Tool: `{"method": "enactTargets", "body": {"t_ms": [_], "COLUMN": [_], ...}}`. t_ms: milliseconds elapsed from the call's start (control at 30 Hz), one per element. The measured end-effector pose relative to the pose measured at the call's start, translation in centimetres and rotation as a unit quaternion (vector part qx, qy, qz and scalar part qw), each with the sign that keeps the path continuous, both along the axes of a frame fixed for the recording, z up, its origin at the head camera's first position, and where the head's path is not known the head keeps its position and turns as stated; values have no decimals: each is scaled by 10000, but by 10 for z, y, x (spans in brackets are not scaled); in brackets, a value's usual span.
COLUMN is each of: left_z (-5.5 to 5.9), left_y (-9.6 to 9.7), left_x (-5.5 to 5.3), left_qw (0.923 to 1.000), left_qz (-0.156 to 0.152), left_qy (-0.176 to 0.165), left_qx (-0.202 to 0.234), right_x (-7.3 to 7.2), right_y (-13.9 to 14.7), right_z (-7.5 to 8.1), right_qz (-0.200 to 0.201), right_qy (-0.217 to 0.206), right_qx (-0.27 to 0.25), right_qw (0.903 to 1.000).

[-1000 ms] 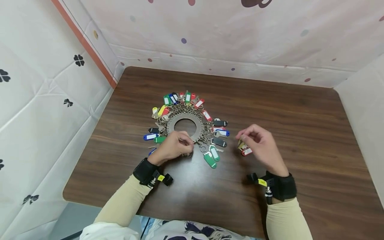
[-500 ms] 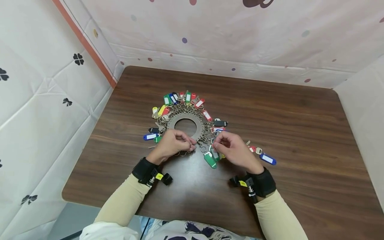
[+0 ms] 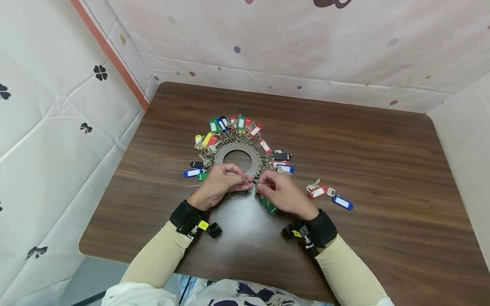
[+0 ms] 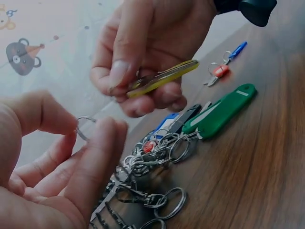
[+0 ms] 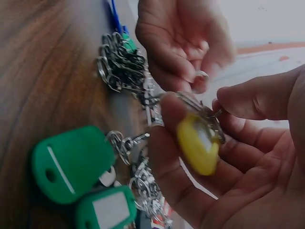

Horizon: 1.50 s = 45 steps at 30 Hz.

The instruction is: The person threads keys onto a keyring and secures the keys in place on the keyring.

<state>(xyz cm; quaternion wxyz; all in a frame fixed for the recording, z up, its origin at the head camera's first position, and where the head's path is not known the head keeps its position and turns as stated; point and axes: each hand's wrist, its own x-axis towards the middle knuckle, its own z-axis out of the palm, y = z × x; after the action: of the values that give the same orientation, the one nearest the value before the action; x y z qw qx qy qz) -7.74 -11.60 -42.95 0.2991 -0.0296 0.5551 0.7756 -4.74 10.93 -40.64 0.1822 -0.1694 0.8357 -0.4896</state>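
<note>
My left hand [image 3: 223, 182] pinches a small metal split ring [image 4: 86, 128] between thumb and fingertips, at the near side of a flat grey metal ring [image 3: 238, 147]. Close beside it on the right, my right hand [image 3: 285, 192] holds a yellow key tag [image 4: 167, 78] with a metal piece against it. In the right wrist view this tag [image 5: 198, 145] is blurred and lies between the thumb and fingers. The hands are near each other but apart. Many key tags, keys and clasps fan out around the grey ring. A green key tag [image 3: 269, 207] lies partly under my right hand.
To the right on the wooden table [image 3: 383, 170] lie a red key tag [image 3: 318, 192] and a blue key tag [image 3: 342, 202], each near a key. Bare split rings [image 4: 170, 202] hang from clasps at the near side. Printed white sheeting stands behind and left.
My right hand has moved left from the loose tags to beside my left hand, bringing the yellow tag. The red and blue tags at right are now uncovered. My left hand shifted slightly right.
</note>
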Motion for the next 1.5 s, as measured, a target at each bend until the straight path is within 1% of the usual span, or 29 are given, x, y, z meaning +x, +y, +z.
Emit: {"method": "enactTargets", "body": {"t_ms": [100,133,233,300,367,400,500,533,600,800,867,967,1033,1100,1133,1267,1333,1500], "left_z": [-1,-2,-4,-6,-6,-6,-5,-4,-4,-7,-8,-8,-9,-9,-9,-7,-6,-5], "left_y": [-1,-1,-3,-4,-4,-3,-3,-2,-2,-3,-4,-7,-8,-8,-7,-6,-6,-5], "left_x": [1,1,2,1,1,1,0,0,0,0,0,-1,-1,0,0,1,1,1], "left_qw": [9999,9998,9976,9931,9858,9808,9624,9571,9503,9456,9494,9585,9607,9579,9552,9410,9337,9210], "left_qz": [-8,-63,-259,-381,-468,-490,-564,-576,-614,-715,-781,-897,-965,-989,-990,-996,-994,-1013], "left_qy": [84,192,590,968,1383,1610,2269,2426,2609,2748,2664,2418,2352,2440,2513,2827,2963,3225], "left_qx": [59,3,-272,-550,-831,-980,-1380,-1473,-1583,-1587,-1469,-1216,-1117,-1148,-1213,-1570,-1748,-1937], "right_x": [0,-1,-1,-1,-1,-1,-2,-2,-2,-3,-4,-4,-4,-5,-5,-4,-4,-4], "right_y": [-5,-6,-7,-8,-8,-7,-6,-6,-6,-11,-12,-13,-13,-14,-15,-17,-18,-20], "right_z": [-2,-3,-5,-7,-7,-7,-7,-7,-7,-7,-8,-9,-9,-9,-8,-6,-5,-5], "right_qz": [-13,-16,-43,-94,-146,-158,-167,-164,-180,-233,-244,-270,-251,-235,-221,-193,-194,-216], "right_qy": [24,30,66,88,126,154,182,181,174,338,400,467,536,599,632,626,552,317], "right_qx": [-92,-120,-164,-160,-128,-100,-55,-49,-58,-66,-56,-16,47,102,123,139,112,32], "right_qw": [10000,9999,9998,9998,9997,9997,9997,9997,9997,9991,9989,9985,9982,9979,9977,9978,9982,9993]}}
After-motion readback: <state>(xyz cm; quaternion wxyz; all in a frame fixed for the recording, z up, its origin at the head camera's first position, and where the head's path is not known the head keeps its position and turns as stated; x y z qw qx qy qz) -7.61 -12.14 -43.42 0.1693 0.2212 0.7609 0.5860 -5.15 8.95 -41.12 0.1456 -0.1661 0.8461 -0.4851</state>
